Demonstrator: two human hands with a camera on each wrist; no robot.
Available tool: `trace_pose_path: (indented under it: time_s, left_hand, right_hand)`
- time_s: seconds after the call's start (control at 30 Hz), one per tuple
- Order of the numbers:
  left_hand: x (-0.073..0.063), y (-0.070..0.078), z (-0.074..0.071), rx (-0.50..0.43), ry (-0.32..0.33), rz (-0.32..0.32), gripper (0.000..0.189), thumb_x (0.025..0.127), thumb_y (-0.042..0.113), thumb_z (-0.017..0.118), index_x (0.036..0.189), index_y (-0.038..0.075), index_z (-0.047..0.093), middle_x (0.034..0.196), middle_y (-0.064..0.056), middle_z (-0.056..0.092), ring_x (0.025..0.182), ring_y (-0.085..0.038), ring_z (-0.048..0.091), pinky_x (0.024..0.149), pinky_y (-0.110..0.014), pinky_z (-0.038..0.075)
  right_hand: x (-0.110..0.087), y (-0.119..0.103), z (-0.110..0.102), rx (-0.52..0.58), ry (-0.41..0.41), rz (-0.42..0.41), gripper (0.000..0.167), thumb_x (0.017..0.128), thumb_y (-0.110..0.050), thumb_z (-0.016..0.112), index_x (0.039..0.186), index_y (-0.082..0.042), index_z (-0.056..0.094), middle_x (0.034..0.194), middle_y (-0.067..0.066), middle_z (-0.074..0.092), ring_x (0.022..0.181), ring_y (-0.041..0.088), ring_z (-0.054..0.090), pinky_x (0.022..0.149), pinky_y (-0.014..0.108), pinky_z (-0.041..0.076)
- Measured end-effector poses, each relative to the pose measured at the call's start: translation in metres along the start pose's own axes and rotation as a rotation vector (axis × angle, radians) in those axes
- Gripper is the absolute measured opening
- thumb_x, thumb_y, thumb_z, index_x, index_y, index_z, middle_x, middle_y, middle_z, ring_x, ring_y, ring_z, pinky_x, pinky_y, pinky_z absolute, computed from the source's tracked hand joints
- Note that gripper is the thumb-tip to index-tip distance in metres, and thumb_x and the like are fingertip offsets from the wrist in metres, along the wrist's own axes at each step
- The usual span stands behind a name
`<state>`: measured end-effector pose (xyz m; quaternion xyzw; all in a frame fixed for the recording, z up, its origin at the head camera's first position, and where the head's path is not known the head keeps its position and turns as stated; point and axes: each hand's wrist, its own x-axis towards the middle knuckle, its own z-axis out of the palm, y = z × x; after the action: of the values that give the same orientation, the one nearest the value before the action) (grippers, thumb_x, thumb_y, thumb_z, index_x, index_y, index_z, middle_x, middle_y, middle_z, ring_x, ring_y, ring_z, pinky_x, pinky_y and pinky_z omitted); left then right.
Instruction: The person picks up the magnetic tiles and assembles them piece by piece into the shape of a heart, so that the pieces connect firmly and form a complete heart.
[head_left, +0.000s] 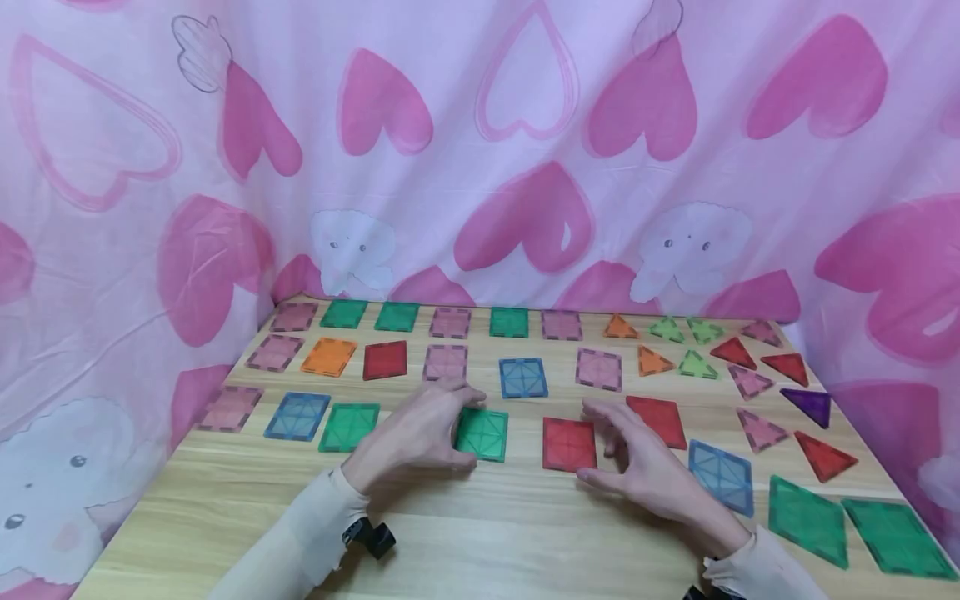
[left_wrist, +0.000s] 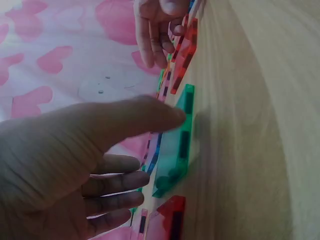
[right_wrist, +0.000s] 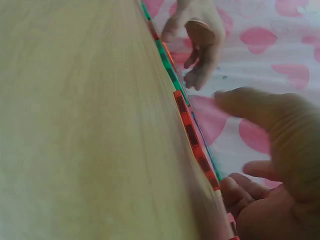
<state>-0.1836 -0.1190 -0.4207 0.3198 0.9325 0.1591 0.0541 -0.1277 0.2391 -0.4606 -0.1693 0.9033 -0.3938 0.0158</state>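
Note:
A translucent green square magnetic tile (head_left: 483,435) lies flat on the table. My left hand (head_left: 420,429) is at its left side, thumb and fingers spread around that edge; in the left wrist view the thumb crosses in front of the green tile (left_wrist: 177,142), and contact cannot be told. To the right lies a red square tile (head_left: 568,444), a gap apart from the green one. My right hand (head_left: 637,454) hovers at its right edge with fingers loosely bent. In the right wrist view, the thumb and fingers stand apart beside the red tile (right_wrist: 196,140), holding nothing.
Square tiles in rows fill the table's far and left parts, including a blue one (head_left: 523,378) and a pink one (head_left: 598,369). Triangles, such as a purple one (head_left: 808,406), lie at right. Larger green tiles (head_left: 808,518) sit near right. A pink heart-print curtain (head_left: 420,183) borders the table.

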Motion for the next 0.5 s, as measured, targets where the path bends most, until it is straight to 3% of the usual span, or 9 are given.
trace_pose_path:
  time_s: [0.17, 0.5]
  left_hand:
    - [0.001, 0.007, 0.003, -0.067, -0.068, -0.001, 0.074, 0.08, 0.035, 0.1, 0.144, 0.015, 0.07, 0.138, 0.001, 0.066, 0.117, -0.014, 0.059, 0.109, -0.037, 0.058]
    - [0.0, 0.025, 0.014, -0.196, -0.217, 0.043, 0.066, 0.075, 0.044, 0.104, 0.127, 0.02, 0.074, 0.118, 0.01, 0.063, 0.104, -0.007, 0.057, 0.097, -0.026, 0.057]
  right_hand:
    - [0.002, 0.01, 0.001, -0.002, -0.049, -0.031, 0.08, 0.086, -0.027, 0.1, 0.155, -0.012, 0.062, 0.12, 0.0, 0.059, 0.093, 0.015, 0.055, 0.074, 0.026, 0.051]
    - [-0.014, 0.012, -0.011, 0.021, -0.233, -0.074, 0.073, 0.085, -0.045, 0.098, 0.148, -0.03, 0.066, 0.129, -0.002, 0.057, 0.099, 0.014, 0.054, 0.078, 0.026, 0.051]
